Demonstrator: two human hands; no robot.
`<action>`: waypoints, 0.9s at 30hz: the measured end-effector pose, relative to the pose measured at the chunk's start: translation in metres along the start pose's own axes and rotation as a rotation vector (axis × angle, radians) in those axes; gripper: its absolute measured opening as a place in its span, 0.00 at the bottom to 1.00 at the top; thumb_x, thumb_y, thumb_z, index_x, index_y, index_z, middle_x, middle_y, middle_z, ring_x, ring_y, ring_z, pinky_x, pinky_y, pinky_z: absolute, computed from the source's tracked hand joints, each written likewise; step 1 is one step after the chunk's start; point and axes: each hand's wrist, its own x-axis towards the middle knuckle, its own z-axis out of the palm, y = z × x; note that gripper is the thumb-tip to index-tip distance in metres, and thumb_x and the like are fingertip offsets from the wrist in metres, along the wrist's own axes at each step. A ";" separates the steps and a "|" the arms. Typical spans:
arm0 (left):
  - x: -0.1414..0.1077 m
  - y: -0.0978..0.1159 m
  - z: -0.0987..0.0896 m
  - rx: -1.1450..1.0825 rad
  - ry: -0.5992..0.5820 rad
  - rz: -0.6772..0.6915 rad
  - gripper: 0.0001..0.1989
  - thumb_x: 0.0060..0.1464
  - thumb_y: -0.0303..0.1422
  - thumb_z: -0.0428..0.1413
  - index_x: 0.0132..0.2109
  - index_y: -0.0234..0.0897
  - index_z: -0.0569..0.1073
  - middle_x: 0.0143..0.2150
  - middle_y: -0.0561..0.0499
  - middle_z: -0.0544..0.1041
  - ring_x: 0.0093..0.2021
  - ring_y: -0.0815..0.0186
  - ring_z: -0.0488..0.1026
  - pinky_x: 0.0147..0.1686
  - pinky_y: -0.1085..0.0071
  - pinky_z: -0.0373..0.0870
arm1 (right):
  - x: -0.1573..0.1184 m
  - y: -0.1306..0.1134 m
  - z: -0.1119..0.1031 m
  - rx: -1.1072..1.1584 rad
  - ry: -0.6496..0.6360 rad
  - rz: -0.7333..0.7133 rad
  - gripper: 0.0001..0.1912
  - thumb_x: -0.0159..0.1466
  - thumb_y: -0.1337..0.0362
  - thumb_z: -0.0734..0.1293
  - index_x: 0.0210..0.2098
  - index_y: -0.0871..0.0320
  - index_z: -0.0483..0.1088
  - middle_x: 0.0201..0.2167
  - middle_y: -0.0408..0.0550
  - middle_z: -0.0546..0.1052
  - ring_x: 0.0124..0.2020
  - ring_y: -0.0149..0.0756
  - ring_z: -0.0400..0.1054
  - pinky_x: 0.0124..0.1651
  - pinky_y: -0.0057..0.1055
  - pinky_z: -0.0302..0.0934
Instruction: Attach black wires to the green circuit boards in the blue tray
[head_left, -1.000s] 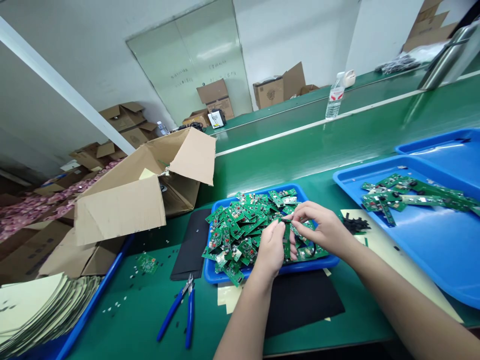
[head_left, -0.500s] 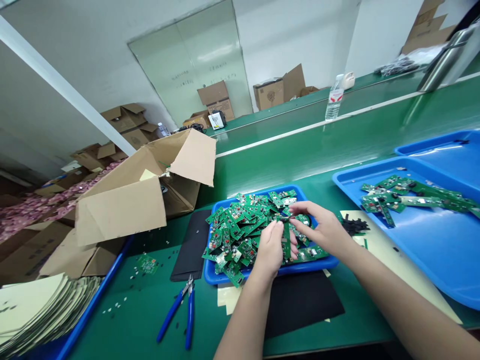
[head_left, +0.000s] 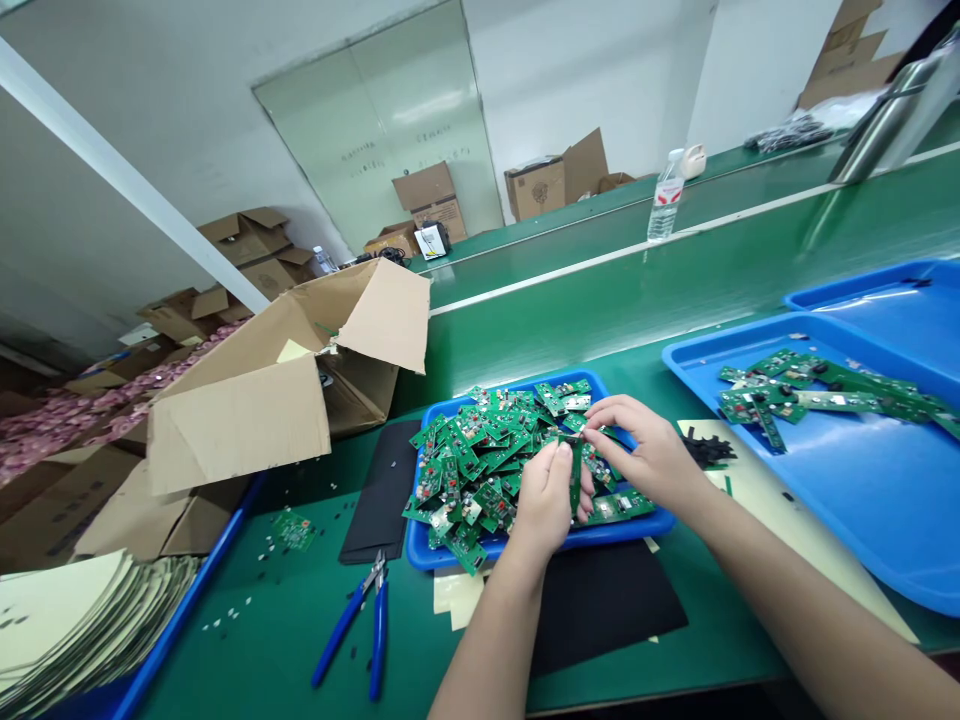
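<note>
1. The left hand [head_left: 546, 490] is curled around one thin green board [head_left: 575, 480]. The thumb is on the near side, and some fingers show past the other side. It is a closed grip.
2. The right hand [head_left: 637, 445] has its thumb and pointing finger close together, in a narrow pinch. The tips are at the top end of that board. I cannot tell if they hold a tiny part or only touch the board.
3. The held board is over the right part of a blue tray [head_left: 421, 552], above a big pile of green boards [head_left: 480, 450].
4. Little black bits [head_left: 705, 448] lie near the right hand, on a yellow sheet [head_left: 795, 550].
5. Blue-handled cutters [head_left: 380, 640] lie on the table, left of the left arm.
</note>
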 end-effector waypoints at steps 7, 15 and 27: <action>-0.002 -0.002 -0.001 0.117 -0.099 0.016 0.19 0.57 0.45 0.43 0.26 0.35 0.61 0.19 0.56 0.65 0.15 0.75 0.61 0.14 0.79 0.58 | -0.001 -0.001 0.001 -0.058 0.055 -0.076 0.08 0.62 0.68 0.60 0.40 0.56 0.68 0.45 0.54 0.68 0.48 0.42 0.64 0.50 0.42 0.61; -0.001 -0.003 -0.005 0.089 0.091 0.158 0.24 0.58 0.47 0.41 0.42 0.32 0.70 0.27 0.51 0.67 0.24 0.71 0.63 0.24 0.76 0.64 | 0.001 -0.008 -0.010 -0.083 0.336 -0.013 0.06 0.60 0.66 0.62 0.37 0.56 0.68 0.33 0.51 0.72 0.35 0.40 0.67 0.39 0.39 0.64; 0.000 -0.006 -0.007 0.417 -0.070 0.308 0.21 0.61 0.38 0.41 0.58 0.39 0.64 0.44 0.44 0.69 0.45 0.61 0.66 0.50 0.62 0.63 | 0.002 -0.013 -0.003 0.126 0.030 0.113 0.09 0.60 0.61 0.61 0.26 0.57 0.66 0.23 0.45 0.70 0.24 0.33 0.65 0.27 0.29 0.62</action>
